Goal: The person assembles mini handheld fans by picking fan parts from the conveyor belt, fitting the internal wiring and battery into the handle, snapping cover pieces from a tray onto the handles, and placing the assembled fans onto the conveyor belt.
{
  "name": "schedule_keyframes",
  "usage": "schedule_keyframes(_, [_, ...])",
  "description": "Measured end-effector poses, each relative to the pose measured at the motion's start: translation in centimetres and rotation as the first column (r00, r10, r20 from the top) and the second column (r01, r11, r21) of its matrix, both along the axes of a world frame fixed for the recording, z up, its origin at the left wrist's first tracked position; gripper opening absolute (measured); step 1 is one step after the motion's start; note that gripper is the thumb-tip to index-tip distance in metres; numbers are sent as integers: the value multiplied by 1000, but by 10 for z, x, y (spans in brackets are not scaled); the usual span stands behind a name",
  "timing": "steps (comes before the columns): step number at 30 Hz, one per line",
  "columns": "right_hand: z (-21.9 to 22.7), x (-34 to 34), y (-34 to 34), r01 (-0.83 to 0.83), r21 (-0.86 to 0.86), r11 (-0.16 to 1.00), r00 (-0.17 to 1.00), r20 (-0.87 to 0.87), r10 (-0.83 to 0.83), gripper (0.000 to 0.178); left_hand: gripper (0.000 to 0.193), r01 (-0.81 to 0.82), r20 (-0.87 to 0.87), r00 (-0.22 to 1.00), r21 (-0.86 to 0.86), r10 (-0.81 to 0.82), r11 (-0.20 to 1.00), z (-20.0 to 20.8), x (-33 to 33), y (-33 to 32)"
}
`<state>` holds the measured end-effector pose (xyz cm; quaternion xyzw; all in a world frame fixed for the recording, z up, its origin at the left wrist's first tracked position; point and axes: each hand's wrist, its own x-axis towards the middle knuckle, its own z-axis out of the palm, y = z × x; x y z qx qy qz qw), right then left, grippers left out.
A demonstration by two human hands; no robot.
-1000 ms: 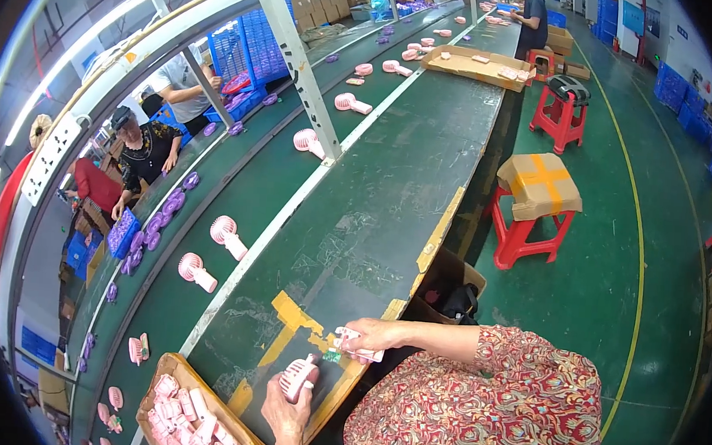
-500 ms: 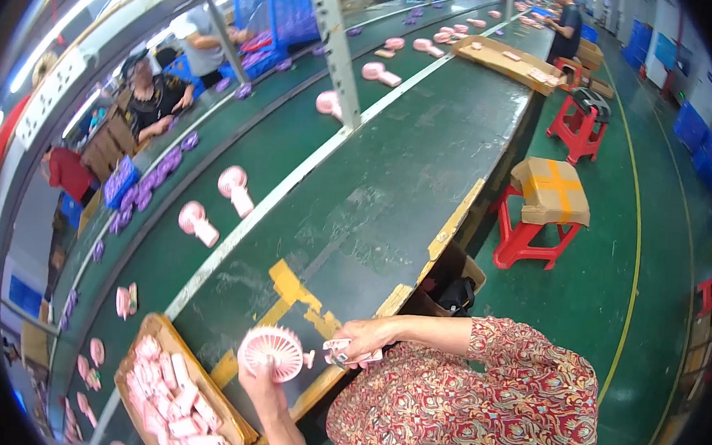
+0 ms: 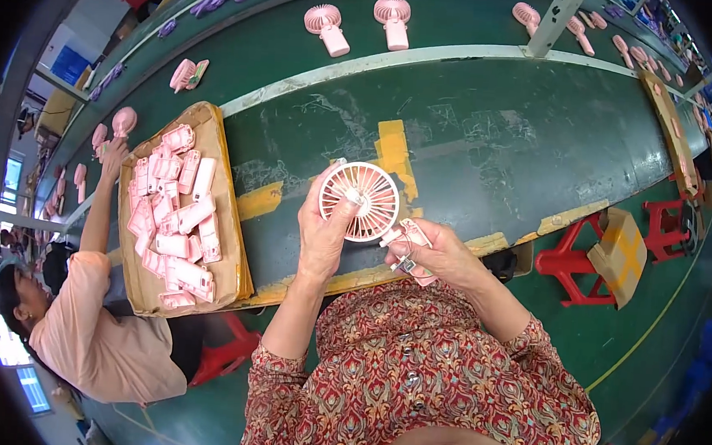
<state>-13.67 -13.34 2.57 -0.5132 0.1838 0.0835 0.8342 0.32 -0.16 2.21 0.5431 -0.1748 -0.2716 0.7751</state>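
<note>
Green workbench (image 3: 499, 141), parts carton (image 3: 225, 182) atop, left grip (image 3: 321, 235) clamped on fan (image 3: 378, 199), right grip (image 3: 447, 258) on casing (image 3: 415, 233), apparently

Fan head (image 3: 374, 187) at centre: smooth pink plastic, thin moulded spokes, soft sheen. Handle piece (image 3: 415, 233) just off it toward 4 o'clock: plastic shell, satin, with thin wires. Surface (image 3: 492, 133): dark, smooth but scuffed, dull shine toward 2 o'clock. Tape (image 3: 393, 147) near 12 o'clock: yellow, torn-edged. Tray (image 3: 233, 207) at 9 o'clock: matt brown cardboard; casings (image 3: 163, 204) inside: smooth plastic. Rail (image 3: 316, 72), 10 to 2 o'clock: pale, metal-looking, worn. Stool (image 3: 561, 264), 3 o'clock: red plastic. Shirt (image 3: 397, 355), 6 o'clock: soft patterned cloth.
</note>
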Motion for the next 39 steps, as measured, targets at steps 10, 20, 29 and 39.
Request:
schedule_keyframes(10, [-16,12,1,71,-149,986,995,82,-59,18,43,11,13,1000,103,-12,995,-7,7,-17])
schedule_keyframes(20, [-46,30,-7,100,-359,928,995,56,-86,22,45,-248,746,644,412,-169,877,1,-13,7])
schedule_keyframes(29, [-61,46,-6,79,-482,872,996,84,-44,27,16,155,117,974,294,-196,943,-20,-19,-10])
schedule_keyframes(39, [-69,46,-9,85,-501,861,994,103,-39,27,19,54,114,990,245,-84,968,-43,-22,1])
